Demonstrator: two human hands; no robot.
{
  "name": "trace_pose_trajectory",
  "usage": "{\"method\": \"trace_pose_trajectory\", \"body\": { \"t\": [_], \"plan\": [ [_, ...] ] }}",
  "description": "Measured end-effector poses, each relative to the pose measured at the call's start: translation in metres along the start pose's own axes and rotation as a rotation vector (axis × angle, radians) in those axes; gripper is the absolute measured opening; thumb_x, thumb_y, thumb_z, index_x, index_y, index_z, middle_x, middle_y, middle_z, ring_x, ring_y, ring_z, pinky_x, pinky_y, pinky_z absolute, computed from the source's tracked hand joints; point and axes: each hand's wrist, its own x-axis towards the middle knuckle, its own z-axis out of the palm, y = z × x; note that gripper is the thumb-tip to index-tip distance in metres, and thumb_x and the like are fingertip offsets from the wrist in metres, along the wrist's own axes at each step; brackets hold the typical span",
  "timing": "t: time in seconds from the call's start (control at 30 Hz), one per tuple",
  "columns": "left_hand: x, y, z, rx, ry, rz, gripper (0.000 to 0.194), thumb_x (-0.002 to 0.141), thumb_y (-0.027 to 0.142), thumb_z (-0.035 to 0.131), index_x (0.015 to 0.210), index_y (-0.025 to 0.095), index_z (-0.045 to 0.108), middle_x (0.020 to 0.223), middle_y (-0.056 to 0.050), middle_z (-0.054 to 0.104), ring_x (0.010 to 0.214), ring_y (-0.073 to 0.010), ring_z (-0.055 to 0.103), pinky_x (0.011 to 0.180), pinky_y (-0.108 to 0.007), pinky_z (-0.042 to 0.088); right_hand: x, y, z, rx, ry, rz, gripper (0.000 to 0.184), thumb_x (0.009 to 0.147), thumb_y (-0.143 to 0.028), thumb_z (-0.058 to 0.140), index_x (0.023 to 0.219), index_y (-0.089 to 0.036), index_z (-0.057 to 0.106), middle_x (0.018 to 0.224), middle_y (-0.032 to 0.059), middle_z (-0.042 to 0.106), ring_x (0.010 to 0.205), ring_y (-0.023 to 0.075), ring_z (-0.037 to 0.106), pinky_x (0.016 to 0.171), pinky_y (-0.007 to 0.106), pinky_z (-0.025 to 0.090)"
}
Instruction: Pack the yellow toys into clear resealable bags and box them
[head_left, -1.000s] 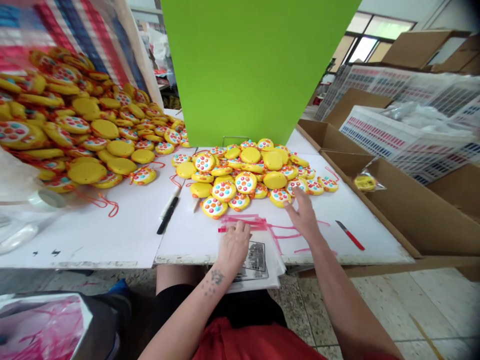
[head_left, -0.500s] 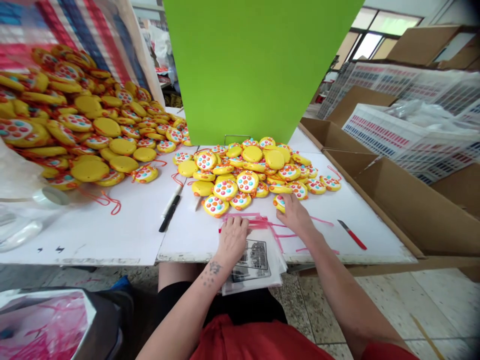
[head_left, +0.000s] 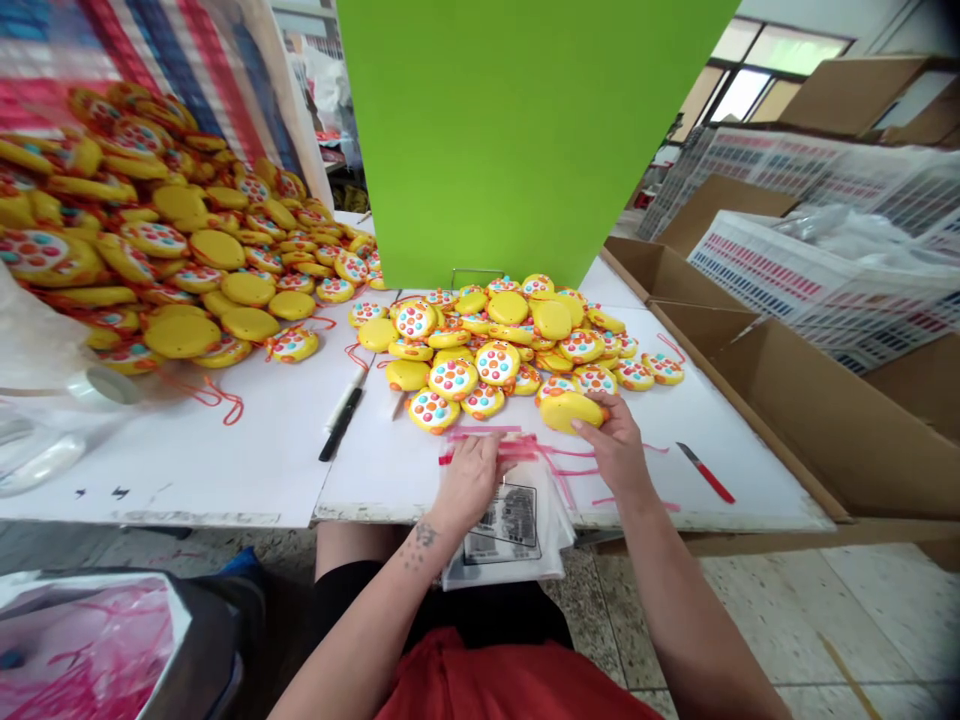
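Observation:
My right hand grips a round yellow toy at its right edge, thumb beneath and fingers over the top. The toy's plain yellow side faces me, just in front of the pile of similar toys, which have white faces with coloured dots. My left hand is closed at the top of a stack of clear plastic bags with black print and pink upper edges. These bags hang over the table's front edge. Pink strips lie between my hands.
A larger heap of yellow toys fills the left side. A black marker and a red-handled knife lie on the white table. A green board stands behind; cardboard boxes flank the right. Pink scraps fill a bin.
My right hand has taken the yellow toy from the pile's front edge, turned its plain side toward me and drawn it slightly nearer. My left hand stays at the bags.

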Motion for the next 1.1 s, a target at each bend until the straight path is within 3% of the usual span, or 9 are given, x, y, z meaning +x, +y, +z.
{"method": "trace_pose_trajectory", "body": {
  "t": [0.07,0.13,0.23,0.37,0.53,0.73,0.9,1.0,1.1],
  "plan": [
    [-0.001,-0.001,0.000,-0.046,0.035,-0.002,0.051,0.094,0.035,0.048,0.139,0.014,0.033,0.098,-0.009,0.061,0.093,-0.0244,0.056,0.085,-0.040,0.044,-0.003,-0.007,0.006,0.137,-0.073,0.016,0.043,0.069,-0.031,0.072,0.105,-0.027,0.050,0.104,0.0039,0.063,0.096,0.0240,0.062,0.085,0.041,0.053],
    [-0.001,-0.001,0.000,-0.052,0.036,0.014,0.057,0.095,0.037,0.046,0.143,0.013,0.028,0.102,-0.011,0.061,0.095,-0.0253,0.055,0.087,-0.042,0.044,-0.004,-0.011,0.012,0.235,-0.134,0.029,0.043,0.067,-0.030,0.074,0.103,-0.029,0.050,0.103,0.0034,0.064,0.095,0.0242,0.063,0.083,0.042,0.053],
    [-0.001,0.000,-0.001,-0.004,-0.006,0.058,0.039,0.096,0.030,0.042,0.131,0.014,0.046,0.106,-0.012,0.061,0.097,-0.0257,0.053,0.087,-0.041,0.043,-0.004,-0.009,0.022,0.273,-0.145,0.041,0.044,0.066,-0.031,0.074,0.101,-0.029,0.048,0.105,0.0036,0.064,0.096,0.0241,0.062,0.084,0.042,0.053],
    [-0.001,-0.001,-0.001,0.074,-0.048,0.108,0.025,0.097,0.025,0.040,0.110,0.018,0.060,0.099,-0.009,0.061,0.090,-0.0236,0.051,0.081,-0.038,0.042,-0.002,0.000,0.038,0.132,-0.119,0.076,0.044,0.069,-0.038,0.073,0.101,-0.026,0.046,0.102,0.0047,0.064,0.094,0.0236,0.063,0.084,0.041,0.054],
    [-0.003,-0.001,-0.002,0.101,0.005,0.114,0.021,0.096,0.029,0.044,0.098,0.017,0.062,0.094,-0.008,0.061,0.088,-0.0234,0.051,0.079,-0.038,0.043,-0.003,0.006,0.049,-0.027,-0.235,0.069,0.042,0.073,-0.042,0.071,0.104,-0.024,0.050,0.103,0.0056,0.065,0.095,0.0226,0.063,0.082,0.036,0.054],
    [-0.002,0.003,-0.006,0.028,0.174,0.115,0.017,0.095,0.027,0.047,0.095,0.016,0.060,0.124,-0.013,0.057,0.115,-0.0276,0.048,0.098,-0.046,0.041,-0.004,0.003,0.053,-0.353,-0.590,-0.076,0.027,0.091,-0.042,0.050,0.100,-0.024,0.068,0.105,0.0061,0.069,0.104,0.0236,0.061,0.097,0.041,0.045],
    [0.001,0.001,-0.007,-0.076,0.153,0.111,0.013,0.094,0.025,0.048,0.091,0.017,0.057,0.127,-0.012,0.059,0.120,-0.0265,0.050,0.101,-0.047,0.042,-0.005,-0.006,0.024,-0.475,-0.242,-0.124,0.031,0.088,-0.047,0.053,0.096,-0.021,0.067,0.098,0.0071,0.068,0.095,0.0235,0.062,0.089,0.040,0.049],
    [0.001,0.000,-0.007,-0.100,0.150,0.099,0.011,0.094,0.025,0.049,0.089,0.017,0.056,0.127,-0.012,0.060,0.119,-0.0263,0.051,0.101,-0.048,0.043,-0.012,0.004,-0.015,-0.617,-0.074,-0.157,0.030,0.081,-0.049,0.062,0.089,-0.020,0.066,0.091,0.0068,0.068,0.089,0.0241,0.063,0.085,0.040,0.050],
    [0.001,0.000,-0.007,-0.109,0.145,0.092,0.011,0.094,0.025,0.049,0.089,0.018,0.056,0.126,-0.012,0.061,0.118,-0.0265,0.052,0.100,-0.049,0.043,-0.021,0.027,-0.058,-0.823,0.157,-0.185,0.036,0.087,-0.048,0.051,0.103,-0.019,0.065,0.103,0.0117,0.067,0.099,0.0271,0.060,0.091,0.047,0.046]
  ]
}}
